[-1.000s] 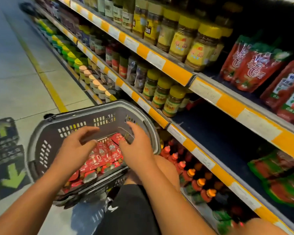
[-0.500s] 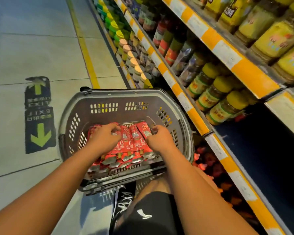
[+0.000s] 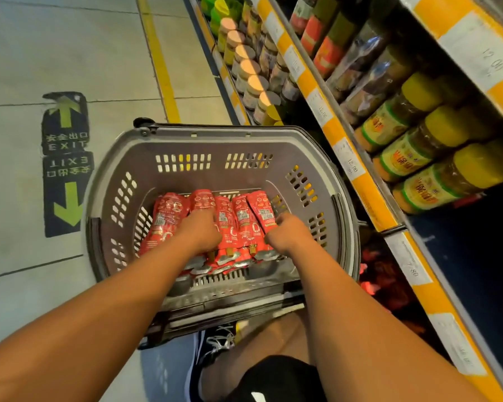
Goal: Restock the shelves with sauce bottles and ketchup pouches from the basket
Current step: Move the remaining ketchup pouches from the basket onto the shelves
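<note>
Head view: left hand [image 3: 199,230] and right hand [image 3: 288,235], fingers curled onto ketchup pouches [image 3: 244,219].

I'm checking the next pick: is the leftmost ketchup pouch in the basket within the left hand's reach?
Probably yes. The left hand already rests on the pouches beside it, and the leftmost ketchup pouch lies uncovered on top in the open basket.

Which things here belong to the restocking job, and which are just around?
Job:
- ketchup pouches, lying in a row in the basket
- grey basket
- left hand and right hand, both on the pouches
- shelf edge

Just around:
- yellow-lidded jars
- floor exit sign
</note>
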Available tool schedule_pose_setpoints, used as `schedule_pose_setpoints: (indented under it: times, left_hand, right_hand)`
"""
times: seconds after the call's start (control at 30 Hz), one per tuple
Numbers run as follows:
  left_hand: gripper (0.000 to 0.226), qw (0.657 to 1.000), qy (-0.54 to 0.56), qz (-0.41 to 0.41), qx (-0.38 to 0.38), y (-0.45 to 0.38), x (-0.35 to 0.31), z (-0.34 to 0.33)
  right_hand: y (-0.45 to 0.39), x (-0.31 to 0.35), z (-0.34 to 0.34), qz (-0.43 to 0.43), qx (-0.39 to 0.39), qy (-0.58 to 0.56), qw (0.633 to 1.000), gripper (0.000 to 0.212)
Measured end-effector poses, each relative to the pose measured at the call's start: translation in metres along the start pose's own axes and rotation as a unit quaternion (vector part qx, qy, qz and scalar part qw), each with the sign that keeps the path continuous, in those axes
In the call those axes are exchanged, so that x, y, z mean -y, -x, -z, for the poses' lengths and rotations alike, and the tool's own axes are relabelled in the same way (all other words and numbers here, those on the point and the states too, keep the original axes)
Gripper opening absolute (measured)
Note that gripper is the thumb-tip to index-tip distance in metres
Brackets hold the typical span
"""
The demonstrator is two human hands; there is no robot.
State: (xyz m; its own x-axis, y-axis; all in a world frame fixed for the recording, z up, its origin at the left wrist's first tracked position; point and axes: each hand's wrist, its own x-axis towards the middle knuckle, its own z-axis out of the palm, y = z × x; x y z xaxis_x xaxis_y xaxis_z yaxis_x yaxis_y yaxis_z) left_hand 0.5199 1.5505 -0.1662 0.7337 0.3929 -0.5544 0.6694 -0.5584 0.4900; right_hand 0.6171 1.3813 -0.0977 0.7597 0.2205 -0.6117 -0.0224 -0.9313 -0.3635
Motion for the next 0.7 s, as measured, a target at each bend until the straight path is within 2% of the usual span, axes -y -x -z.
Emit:
schedule_pose_setpoints:
  times: [0.2,0.33,0.5,0.6,0.7]
  left_hand:
    - [0.072,0.996,-0.072,0.043,0.044,-0.017,0.016,-0.033]
    - [0.083,0.991,-0.118,0.048,0.040,-0.025,0.017,-0.039]
    - [0.093,0.985,-0.167,0.041,0.034,-0.032,0.018,-0.047]
    - [0.105,0.978,-0.200,0.047,0.047,-0.035,0.017,-0.051]
    - [0.107,0.976,-0.208,0.053,0.044,-0.036,0.015,-0.054]
  right_hand:
    - [-0.033,-0.015,-0.002,-0.020,0.007,0.021,1.000,0.016]
    - [-0.054,-0.027,0.002,-0.040,0.027,0.020,0.999,0.011]
    - [-0.080,-0.041,0.000,-0.049,0.049,0.024,0.997,0.019]
    - [-0.088,-0.047,-0.009,-0.067,0.081,0.023,0.994,0.016]
    - [-0.097,-0.049,-0.016,-0.074,0.118,0.018,0.990,0.020]
